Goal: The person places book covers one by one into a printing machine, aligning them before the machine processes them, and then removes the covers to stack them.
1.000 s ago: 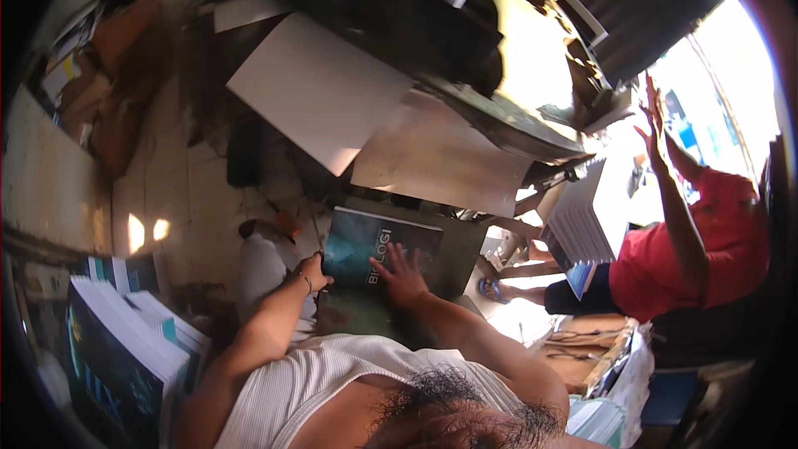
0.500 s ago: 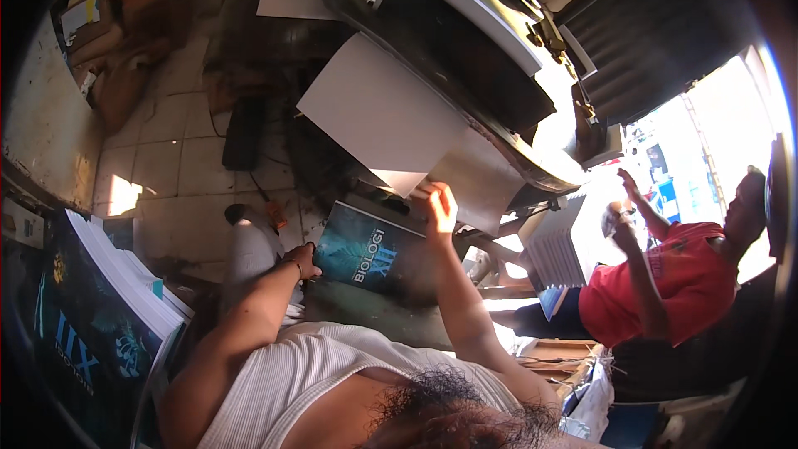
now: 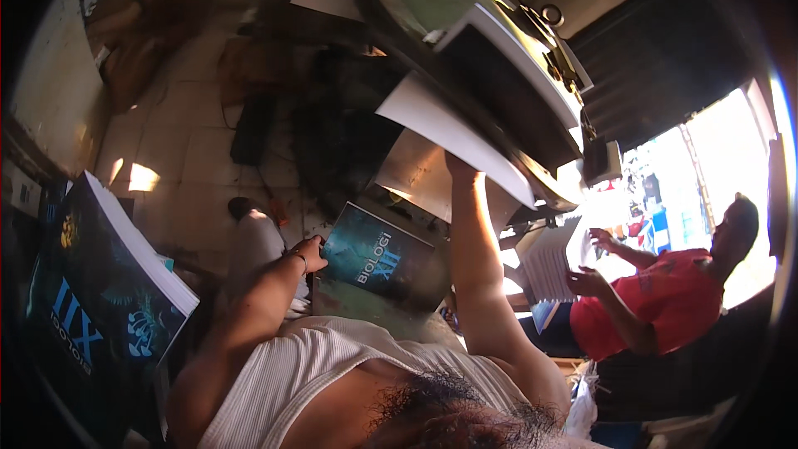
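Note:
A dark teal softcover book (image 3: 378,249) lies on a worn greenish surface (image 3: 353,306) in front of me. At its left edge is my left hand (image 3: 310,255), closed on the cover's rim. My right arm reaches forward to a large white sheet (image 3: 453,129), which slants up and bends beside a machine. Under that sheet's edge is my right hand (image 3: 462,165), its fingers mostly hidden. A brownish flat surface (image 3: 407,165), partly covered by the sheet, shows below it.
Thick dark books (image 3: 108,283) are stacked at my left. The large green machine (image 3: 428,0) fills the far side. At the right, a person in a red shirt (image 3: 657,299) has both hands at a stack of books (image 3: 553,262). A tiled floor (image 3: 179,150) lies at the far left.
My right hand has reached farther forward, under the white sheet, which is now lifted and bent. The person at the right has brought both hands down to the stack. The view has shifted slightly.

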Demonstrator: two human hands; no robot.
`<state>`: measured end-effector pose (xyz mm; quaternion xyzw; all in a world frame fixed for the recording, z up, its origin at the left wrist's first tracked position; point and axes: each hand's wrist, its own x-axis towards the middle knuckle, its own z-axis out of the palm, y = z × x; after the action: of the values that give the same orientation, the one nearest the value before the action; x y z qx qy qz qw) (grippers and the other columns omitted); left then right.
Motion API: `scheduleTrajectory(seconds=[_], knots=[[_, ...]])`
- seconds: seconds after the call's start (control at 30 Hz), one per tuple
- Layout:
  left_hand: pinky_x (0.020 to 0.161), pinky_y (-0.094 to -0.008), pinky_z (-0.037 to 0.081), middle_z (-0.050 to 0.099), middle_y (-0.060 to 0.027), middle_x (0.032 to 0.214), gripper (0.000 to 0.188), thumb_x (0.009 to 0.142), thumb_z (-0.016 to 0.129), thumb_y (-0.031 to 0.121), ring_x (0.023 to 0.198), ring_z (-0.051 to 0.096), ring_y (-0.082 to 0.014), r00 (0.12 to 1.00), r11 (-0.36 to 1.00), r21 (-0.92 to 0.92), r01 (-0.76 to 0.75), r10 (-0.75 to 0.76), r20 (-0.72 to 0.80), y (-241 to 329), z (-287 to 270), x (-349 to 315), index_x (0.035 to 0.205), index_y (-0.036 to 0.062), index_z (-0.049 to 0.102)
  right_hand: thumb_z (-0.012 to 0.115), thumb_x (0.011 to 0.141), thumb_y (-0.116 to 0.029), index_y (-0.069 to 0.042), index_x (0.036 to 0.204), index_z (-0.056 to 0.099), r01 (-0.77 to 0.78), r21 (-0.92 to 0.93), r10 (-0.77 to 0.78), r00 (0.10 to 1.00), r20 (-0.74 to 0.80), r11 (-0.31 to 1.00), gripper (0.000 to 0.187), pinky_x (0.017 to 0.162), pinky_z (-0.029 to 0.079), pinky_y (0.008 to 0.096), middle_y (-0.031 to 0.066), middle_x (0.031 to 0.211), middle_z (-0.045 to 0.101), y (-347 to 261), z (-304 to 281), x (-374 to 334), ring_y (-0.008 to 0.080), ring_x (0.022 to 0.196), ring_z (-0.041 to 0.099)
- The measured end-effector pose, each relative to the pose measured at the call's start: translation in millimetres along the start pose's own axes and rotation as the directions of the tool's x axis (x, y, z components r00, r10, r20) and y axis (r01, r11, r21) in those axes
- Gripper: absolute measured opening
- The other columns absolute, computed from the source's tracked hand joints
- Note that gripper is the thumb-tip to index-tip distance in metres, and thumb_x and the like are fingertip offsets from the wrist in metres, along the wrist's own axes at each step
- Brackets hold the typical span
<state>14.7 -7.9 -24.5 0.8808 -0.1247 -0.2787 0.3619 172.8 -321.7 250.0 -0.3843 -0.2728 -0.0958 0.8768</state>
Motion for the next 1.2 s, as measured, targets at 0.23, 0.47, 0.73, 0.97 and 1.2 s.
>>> scheduleTrajectory(seconds=[0.23, 0.47, 0.73, 0.97, 1.2], knots=[[0.095, -0.0400, 0.049, 0.066, -0.0190, 0.114, 0.056, 0.074, 0.074, 0.026, 0.111, 0.062, -0.0331, 0.998, 1.000, 0.008, 0.024, -0.025, 0.051, 8, -7, -3, 0.121, 0.0042, 0.053, 0.059, 0.083, -0.010, -0.004, 0.129, 0.056, -0.006, 0.132, 0.046, 0.953, -0.301, 0.991, 0.046, 0.116, 0.024, 0.0546, 0.0142, 0.138, 0.053, -33, 6, 1, 0.0326, 0.134, 0.042], [0.077, -0.0410, 0.051, 0.068, -0.0134, 0.094, 0.037, 0.070, 0.075, 0.008, 0.089, 0.065, -0.0273, 0.996, 0.887, -0.461, 0.012, -0.051, -0.072, -10, 16, 3, 0.103, 0.0054, 0.059, 0.056, 0.089, -0.021, -0.001, 0.122, 0.059, -0.100, -0.321, 0.014, 0.966, -0.258, 0.942, 0.039, 0.115, 0.028, 0.0499, 0.0138, 0.125, 0.062, -53, -14, -12, 0.0307, 0.121, 0.054], [0.086, -0.0401, 0.050, 0.069, -0.0171, 0.101, 0.038, 0.073, 0.080, 0.023, 0.099, 0.065, -0.0338, 0.997, 0.994, -0.107, 0.004, -0.013, -0.079, -9, 4, 0, 0.102, 0.0041, 0.065, 0.059, 0.087, -0.021, -0.001, 0.118, 0.058, -0.146, -0.025, 0.123, 0.904, -0.409, 0.989, 0.037, 0.101, 0.034, 0.0454, 0.0154, 0.121, 0.060, -74, -20, -32, 0.0319, 0.112, 0.057], [0.093, -0.0402, 0.049, 0.067, -0.0155, 0.113, 0.042, 0.077, 0.076, 0.028, 0.108, 0.063, -0.0317, 0.996, 0.993, -0.107, 0.050, -0.043, 0.072, -7, 2, 10, 0.111, 0.0067, 0.067, 0.054, 0.094, -0.020, -0.005, 0.088, 0.060, -0.243, -0.145, 0.065, 0.687, -0.724, 0.959, 0.017, 0.080, 0.051, 0.0346, 0.0091, 0.086, 0.062, -45, -78, -145, 0.0221, 0.083, 0.059], [0.091, -0.0421, 0.050, 0.069, -0.0164, 0.108, 0.029, 0.081, 0.064, 0.024, 0.102, 0.065, -0.0323, 0.991, 0.993, -0.061, 0.099, -0.093, 0.101, -5, -5, 0, 0.103, 0.0062, 0.072, 0.051, 0.098, -0.017, -0.002, 0.117, 0.052, -0.326, 0.250, 0.373, 0.399, -0.838, 0.912, 0.024, 0.086, 0.053, 0.0405, 0.0123, 0.114, 0.060, 25, -36, -294, 0.0294, 0.100, 0.061]])
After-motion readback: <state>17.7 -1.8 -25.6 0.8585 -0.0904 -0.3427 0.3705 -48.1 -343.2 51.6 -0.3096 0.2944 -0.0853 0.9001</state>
